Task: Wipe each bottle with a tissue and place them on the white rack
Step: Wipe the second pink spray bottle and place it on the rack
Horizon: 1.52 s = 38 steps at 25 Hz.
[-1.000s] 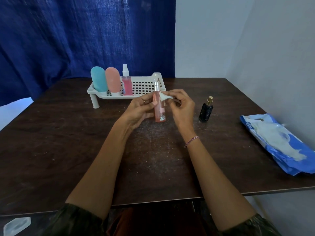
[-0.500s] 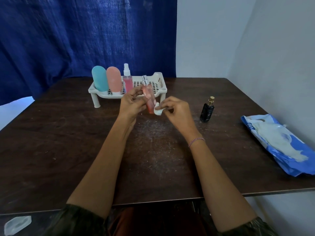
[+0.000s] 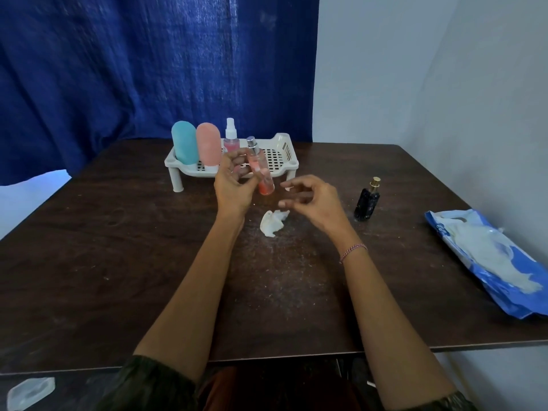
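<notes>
The right hand point(image 3: 311, 203), now loosely spread and empty, has dropped the tissue point(image 3: 272, 222) onto the bench point(image 3: 118, 262), while the left hand point(image 3: 234, 185) pinches the pink bottle point(image 3: 261, 170) in front of the white rack point(image 3: 286, 149), so wiping seems done.

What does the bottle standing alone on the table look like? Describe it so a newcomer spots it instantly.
On the dark wooden table, look right of the white rack, between the right hand and the blue tissue pack. A small black bottle stands there upright. Unlike every other bottle here, it is black with a gold cap.
</notes>
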Each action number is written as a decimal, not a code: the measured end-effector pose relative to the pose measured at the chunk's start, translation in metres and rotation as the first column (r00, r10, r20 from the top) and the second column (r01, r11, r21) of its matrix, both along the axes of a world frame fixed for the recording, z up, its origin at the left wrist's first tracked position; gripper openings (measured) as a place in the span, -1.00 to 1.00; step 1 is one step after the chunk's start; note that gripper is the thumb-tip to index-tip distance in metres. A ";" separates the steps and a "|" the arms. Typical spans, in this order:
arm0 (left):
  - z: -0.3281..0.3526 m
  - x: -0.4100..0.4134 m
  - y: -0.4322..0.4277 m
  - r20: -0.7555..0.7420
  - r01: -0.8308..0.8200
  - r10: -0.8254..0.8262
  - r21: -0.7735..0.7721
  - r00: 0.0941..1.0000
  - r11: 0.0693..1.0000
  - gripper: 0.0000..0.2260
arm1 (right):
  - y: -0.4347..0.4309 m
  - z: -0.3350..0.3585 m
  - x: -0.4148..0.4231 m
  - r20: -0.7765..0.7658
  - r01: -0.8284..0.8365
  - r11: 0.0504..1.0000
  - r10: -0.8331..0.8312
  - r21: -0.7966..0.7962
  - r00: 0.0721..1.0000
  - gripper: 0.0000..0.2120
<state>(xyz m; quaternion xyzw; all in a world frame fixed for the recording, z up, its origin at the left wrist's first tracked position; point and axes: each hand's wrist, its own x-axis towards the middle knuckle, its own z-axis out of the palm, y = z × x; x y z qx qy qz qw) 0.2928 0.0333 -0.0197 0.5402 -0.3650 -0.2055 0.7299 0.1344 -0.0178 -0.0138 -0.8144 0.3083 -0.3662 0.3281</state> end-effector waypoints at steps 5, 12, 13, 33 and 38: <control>-0.001 0.000 -0.002 0.031 -0.069 0.068 0.026 0.997 0.997 -0.58 | 0.000 0.007 0.041 0.063 0.126 0.982 -0.118 -0.138 0.991 -0.62; 0.004 -0.007 -0.003 0.096 -0.204 0.202 0.007 0.975 0.979 -0.65 | -0.013 0.024 0.071 0.134 0.172 0.965 -0.148 -0.199 0.980 -0.75; 0.003 -0.006 -0.006 0.137 -0.200 0.194 0.035 0.971 0.979 -0.63 | -0.017 0.026 0.075 0.137 0.178 0.966 -0.154 -0.189 0.979 -0.75; 0.015 0.016 -0.026 0.464 -0.376 0.181 0.372 0.867 0.849 -0.78 | -0.047 0.014 0.129 -0.090 0.291 0.957 -0.289 0.014 0.953 -0.79; 0.017 0.018 -0.028 0.497 -0.441 0.223 0.379 0.839 0.814 -0.80 | -0.047 0.011 0.132 -0.060 0.298 0.953 -0.295 0.053 0.954 -0.81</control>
